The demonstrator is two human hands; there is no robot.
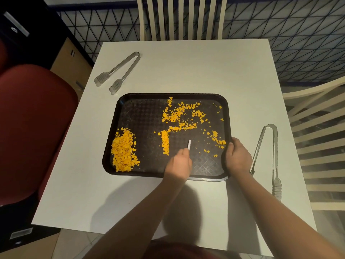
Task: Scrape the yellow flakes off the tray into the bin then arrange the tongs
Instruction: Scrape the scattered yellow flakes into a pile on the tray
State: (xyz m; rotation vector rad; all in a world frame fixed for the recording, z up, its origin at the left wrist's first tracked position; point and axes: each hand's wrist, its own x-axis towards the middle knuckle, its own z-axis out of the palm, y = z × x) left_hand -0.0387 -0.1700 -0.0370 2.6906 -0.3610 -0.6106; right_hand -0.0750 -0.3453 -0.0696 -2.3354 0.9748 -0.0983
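Note:
A dark tray (pixel 141 116) lies on the white table (pixel 186 68). A heap of yellow flakes (pixel 124 151) sits at the tray's left edge, and more flakes (pixel 179 116) are scattered over its middle and right. My left hand (pixel 179 163) holds a thin white scraper (pixel 189 144) over the tray's near middle. My right hand (pixel 237 156) grips the tray's right rim. One pair of metal tongs (pixel 119 71) lies at the table's far left. A second pair of tongs (pixel 270 156) lies right of the tray.
A red bin (pixel 33 128) stands beside the table's left edge. White slatted chairs stand behind the table (pixel 179 17) and to its right (pixel 317 139). A dark cabinet (pixel 37 38) is at the far left.

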